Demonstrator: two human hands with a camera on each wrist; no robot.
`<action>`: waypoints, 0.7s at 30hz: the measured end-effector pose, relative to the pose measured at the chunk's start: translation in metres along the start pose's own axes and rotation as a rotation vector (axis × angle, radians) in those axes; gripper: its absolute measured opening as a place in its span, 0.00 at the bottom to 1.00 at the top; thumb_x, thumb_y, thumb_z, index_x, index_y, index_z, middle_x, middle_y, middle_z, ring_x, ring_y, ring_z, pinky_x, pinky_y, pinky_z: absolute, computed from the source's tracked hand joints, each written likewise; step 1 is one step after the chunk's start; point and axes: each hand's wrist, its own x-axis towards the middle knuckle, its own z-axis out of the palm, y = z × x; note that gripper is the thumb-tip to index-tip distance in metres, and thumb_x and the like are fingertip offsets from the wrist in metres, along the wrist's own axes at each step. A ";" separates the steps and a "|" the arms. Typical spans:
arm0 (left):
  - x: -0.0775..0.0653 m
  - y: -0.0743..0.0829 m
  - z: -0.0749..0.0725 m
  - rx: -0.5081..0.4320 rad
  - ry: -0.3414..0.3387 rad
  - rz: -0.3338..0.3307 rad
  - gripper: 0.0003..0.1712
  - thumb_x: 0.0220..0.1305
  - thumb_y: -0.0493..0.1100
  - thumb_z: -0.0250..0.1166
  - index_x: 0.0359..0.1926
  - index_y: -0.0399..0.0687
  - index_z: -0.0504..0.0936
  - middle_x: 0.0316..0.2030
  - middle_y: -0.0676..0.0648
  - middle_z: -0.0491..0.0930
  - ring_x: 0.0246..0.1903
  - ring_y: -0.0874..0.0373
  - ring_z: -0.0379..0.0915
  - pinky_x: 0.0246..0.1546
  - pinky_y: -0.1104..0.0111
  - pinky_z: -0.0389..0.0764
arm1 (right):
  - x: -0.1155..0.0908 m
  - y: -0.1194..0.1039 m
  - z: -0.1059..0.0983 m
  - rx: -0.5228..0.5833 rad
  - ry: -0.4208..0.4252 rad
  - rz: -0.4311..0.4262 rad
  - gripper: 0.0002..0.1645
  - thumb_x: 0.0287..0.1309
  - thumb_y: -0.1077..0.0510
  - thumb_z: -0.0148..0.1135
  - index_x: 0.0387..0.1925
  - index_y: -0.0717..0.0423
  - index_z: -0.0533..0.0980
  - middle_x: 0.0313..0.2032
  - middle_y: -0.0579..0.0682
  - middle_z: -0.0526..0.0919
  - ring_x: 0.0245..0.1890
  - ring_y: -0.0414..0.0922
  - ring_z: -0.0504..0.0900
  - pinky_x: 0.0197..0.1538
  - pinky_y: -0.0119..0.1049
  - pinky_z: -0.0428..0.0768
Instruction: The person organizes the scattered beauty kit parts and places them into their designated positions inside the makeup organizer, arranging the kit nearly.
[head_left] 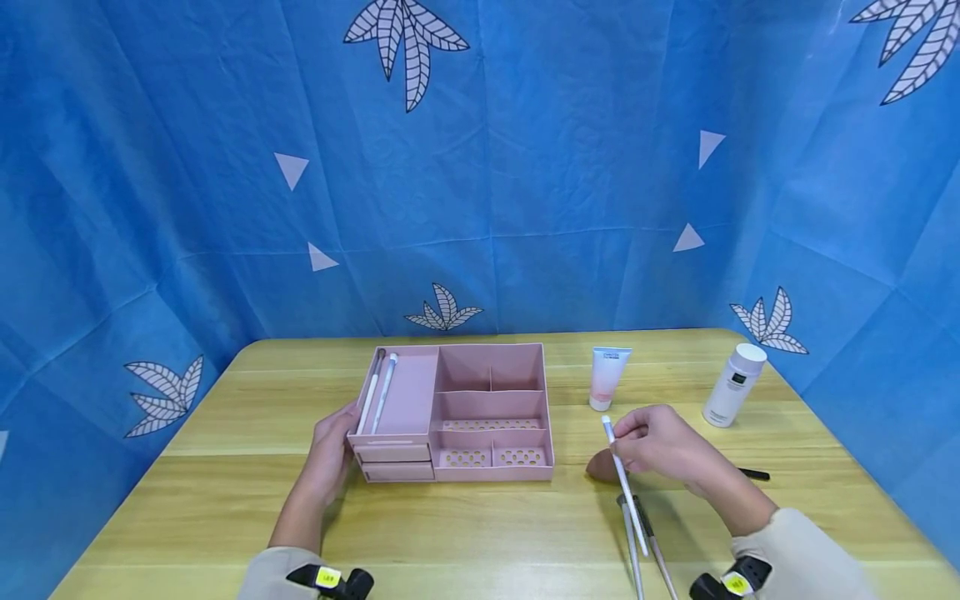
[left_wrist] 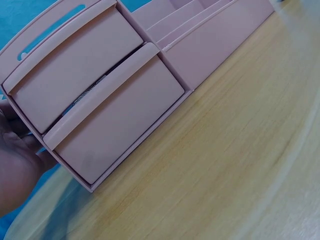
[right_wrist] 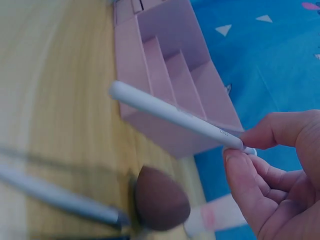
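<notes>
Right hand (head_left: 662,442) pinched one white brush (right_wrist: 170,114) above two lying brushes (head_left: 657,552); left hand (head_left: 328,450), unclenched, touched one pink box (head_left: 491,474) bearing two brushes (head_left: 385,393).

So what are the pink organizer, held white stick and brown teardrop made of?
Pink organizer: likely molded plastic, satin, judging by smooth thin walls. White stick: plastic or painted wood, softly shiny; its even white surface suits both. Brown teardrop: perhaps foam, matte, showing no sharp highlights.

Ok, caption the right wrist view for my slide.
A right hand pinches a slim white stick, with a brown sponge and pink organizer in view.
</notes>
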 end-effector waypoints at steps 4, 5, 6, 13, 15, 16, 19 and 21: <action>0.000 -0.001 0.000 -0.003 -0.003 -0.005 0.27 0.73 0.43 0.39 0.65 0.28 0.61 0.62 0.28 0.63 0.48 0.70 0.72 0.53 0.78 0.72 | 0.012 -0.011 0.011 0.037 -0.016 -0.032 0.14 0.54 0.66 0.57 0.40 0.73 0.71 0.31 0.55 0.78 0.29 0.43 0.79 0.36 0.38 0.84; 0.000 0.000 0.000 -0.006 -0.004 -0.008 0.27 0.73 0.43 0.39 0.65 0.28 0.60 0.63 0.28 0.63 0.48 0.71 0.72 0.53 0.78 0.72 | 0.015 -0.014 0.013 0.043 -0.016 -0.038 0.14 0.54 0.66 0.57 0.40 0.73 0.71 0.31 0.55 0.78 0.28 0.43 0.79 0.36 0.39 0.84; 0.000 0.000 0.000 -0.005 -0.006 -0.011 0.27 0.73 0.43 0.39 0.65 0.28 0.60 0.63 0.28 0.62 0.48 0.71 0.72 0.53 0.79 0.72 | 0.018 -0.016 0.015 0.052 -0.019 -0.043 0.13 0.55 0.66 0.57 0.40 0.73 0.71 0.30 0.55 0.78 0.28 0.42 0.79 0.36 0.39 0.84; 0.000 0.000 -0.001 0.015 -0.017 -0.026 0.28 0.73 0.44 0.40 0.66 0.31 0.60 0.65 0.33 0.63 0.50 0.72 0.71 0.54 0.79 0.71 | 0.033 -0.032 0.025 0.070 -0.036 -0.072 0.12 0.56 0.66 0.57 0.38 0.73 0.72 0.28 0.56 0.79 0.27 0.42 0.79 0.37 0.41 0.85; 0.000 0.000 -0.002 0.013 -0.019 -0.025 0.28 0.73 0.44 0.40 0.66 0.31 0.60 0.65 0.33 0.62 0.50 0.72 0.71 0.54 0.79 0.71 | 0.038 -0.036 0.027 0.072 -0.036 -0.076 0.12 0.56 0.65 0.57 0.38 0.74 0.72 0.28 0.56 0.79 0.27 0.42 0.80 0.38 0.41 0.85; 0.001 0.000 -0.002 0.012 -0.019 -0.023 0.28 0.73 0.44 0.40 0.66 0.30 0.60 0.65 0.32 0.62 0.50 0.72 0.71 0.54 0.78 0.71 | 0.041 -0.037 0.028 0.071 -0.036 -0.078 0.12 0.56 0.65 0.57 0.39 0.74 0.72 0.28 0.56 0.79 0.27 0.42 0.80 0.38 0.41 0.85; 0.001 -0.001 -0.002 0.009 -0.018 -0.022 0.28 0.73 0.43 0.40 0.66 0.29 0.59 0.65 0.32 0.61 0.50 0.72 0.70 0.54 0.79 0.71 | 0.048 -0.044 0.032 0.079 -0.037 -0.079 0.14 0.56 0.65 0.56 0.40 0.74 0.73 0.29 0.56 0.79 0.27 0.42 0.80 0.40 0.41 0.85; 0.001 -0.001 -0.003 0.009 -0.019 -0.022 0.28 0.73 0.43 0.40 0.66 0.29 0.59 0.65 0.33 0.61 0.50 0.73 0.70 0.54 0.79 0.71 | 0.054 -0.048 0.035 0.091 -0.035 -0.075 0.14 0.56 0.65 0.56 0.41 0.75 0.73 0.29 0.56 0.79 0.27 0.42 0.81 0.41 0.42 0.85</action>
